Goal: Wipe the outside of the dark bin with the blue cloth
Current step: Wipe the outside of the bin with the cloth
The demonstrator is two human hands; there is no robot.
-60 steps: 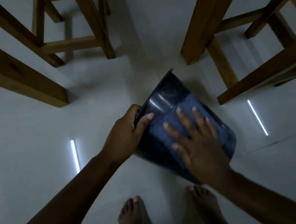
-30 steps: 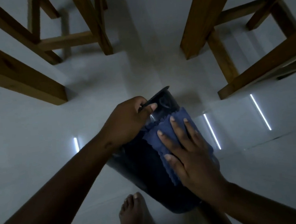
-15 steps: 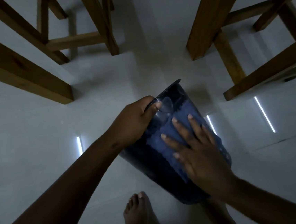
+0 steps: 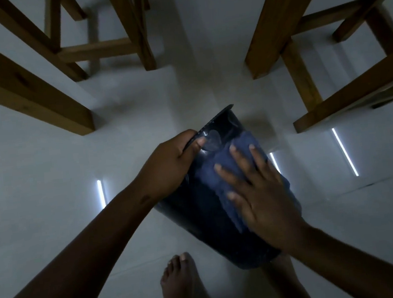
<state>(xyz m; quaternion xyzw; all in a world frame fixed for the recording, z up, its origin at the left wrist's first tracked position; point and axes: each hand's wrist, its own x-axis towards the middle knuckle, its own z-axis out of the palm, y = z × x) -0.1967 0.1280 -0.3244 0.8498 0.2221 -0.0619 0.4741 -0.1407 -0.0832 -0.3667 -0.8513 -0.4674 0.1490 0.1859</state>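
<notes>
The dark bin is tipped over, its rim pointing away from me and its base near my feet. My left hand grips the rim at the upper left. The blue cloth lies spread on the bin's upper side. My right hand presses flat on the cloth with its fingers spread, covering most of it.
Wooden furniture legs stand on the pale tiled floor, one set at the left and another at the right. My bare left foot is just below the bin; the other foot is mostly hidden by it. Bright light streaks reflect on the floor.
The right hand has slid the cloth back and forth along the bin's side. The bin has turned and tilted slightly in the left hand's grip on the rim.
</notes>
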